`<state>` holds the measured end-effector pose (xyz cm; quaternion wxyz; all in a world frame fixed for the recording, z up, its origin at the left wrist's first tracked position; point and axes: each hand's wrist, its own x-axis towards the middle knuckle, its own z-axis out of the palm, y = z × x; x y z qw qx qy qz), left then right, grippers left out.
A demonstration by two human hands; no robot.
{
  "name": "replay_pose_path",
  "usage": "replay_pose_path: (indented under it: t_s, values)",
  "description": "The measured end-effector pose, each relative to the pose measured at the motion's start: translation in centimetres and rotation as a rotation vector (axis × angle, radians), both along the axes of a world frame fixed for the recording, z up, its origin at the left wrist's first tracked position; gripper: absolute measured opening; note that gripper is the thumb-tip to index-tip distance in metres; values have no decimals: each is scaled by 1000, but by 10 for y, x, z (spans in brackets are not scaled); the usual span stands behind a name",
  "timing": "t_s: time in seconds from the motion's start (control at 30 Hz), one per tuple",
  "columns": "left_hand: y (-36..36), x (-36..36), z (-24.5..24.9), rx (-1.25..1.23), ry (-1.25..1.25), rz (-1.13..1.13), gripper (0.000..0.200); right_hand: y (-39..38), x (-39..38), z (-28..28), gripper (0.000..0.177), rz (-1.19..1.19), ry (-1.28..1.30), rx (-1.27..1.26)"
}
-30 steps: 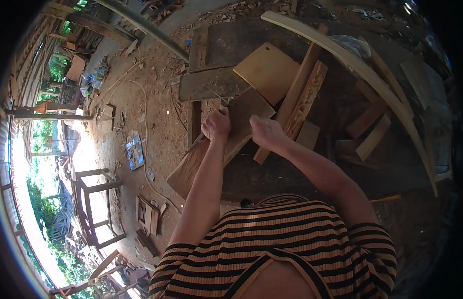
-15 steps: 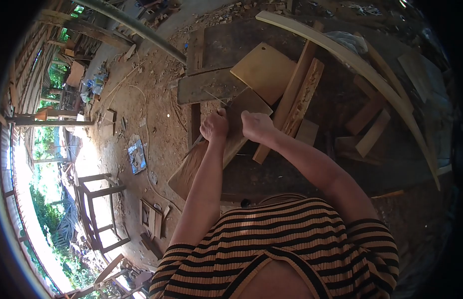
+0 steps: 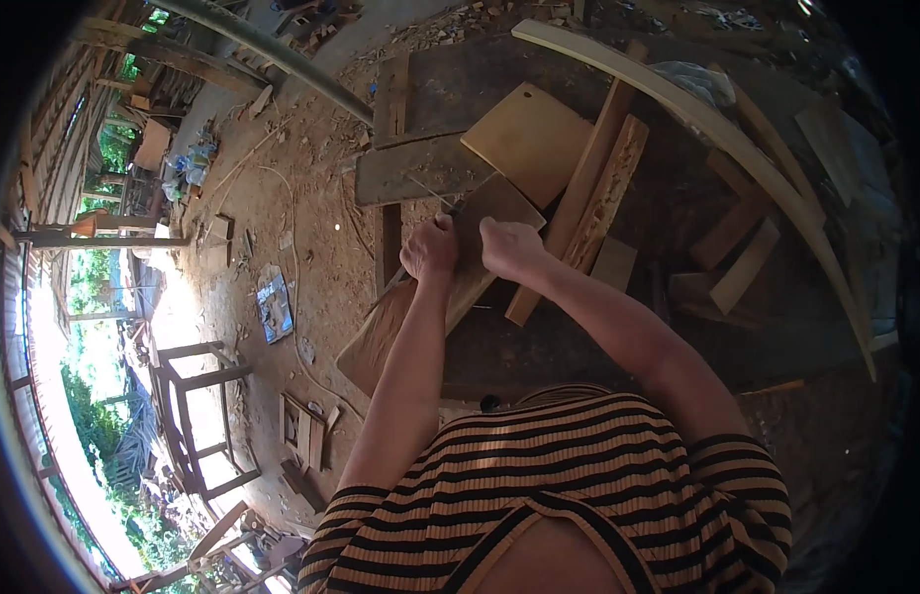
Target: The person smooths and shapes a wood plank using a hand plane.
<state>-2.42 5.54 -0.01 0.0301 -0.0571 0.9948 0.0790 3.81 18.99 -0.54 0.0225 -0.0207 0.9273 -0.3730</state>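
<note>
My left hand (image 3: pixel 429 247) is closed over the left edge of a long wooden board (image 3: pixel 386 332) that lies slanted in front of me. A thin rod (image 3: pixel 432 191) sticks out past its fingers toward the upper left. My right hand (image 3: pixel 510 247) is curled closed just to the right, above the same board's right side, apart from the left hand. What its fingers hold, if anything, is hidden. Beyond the hands lies a pale square board (image 3: pixel 529 144), with two narrow wooden strips (image 3: pixel 606 193) beside it on the right.
A long curved plank (image 3: pixel 677 104) arches over the dark work table (image 3: pixel 460 84) on the right, near short wood offcuts (image 3: pixel 745 265). On the dirt floor at the left stand a wooden frame (image 3: pixel 212 378) and a small crate (image 3: pixel 303 433). A pole (image 3: pixel 282 59) crosses the upper left.
</note>
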Motion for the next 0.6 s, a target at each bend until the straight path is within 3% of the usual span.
replay_pose_path:
  t_s: [0.13, 0.33, 0.6]
  values:
    - [-2, 1, -3, 2, 28, -5, 49, -5, -10, 6, 9, -1, 4, 15]
    - [-3, -1, -5, -25, -7, -1, 50, 21, 50, 12, 9, 1, -99, 12]
    - [1, 1, 0, -10, 12, 10, 50, -2, -6, 5, 9, -7, -10, 13]
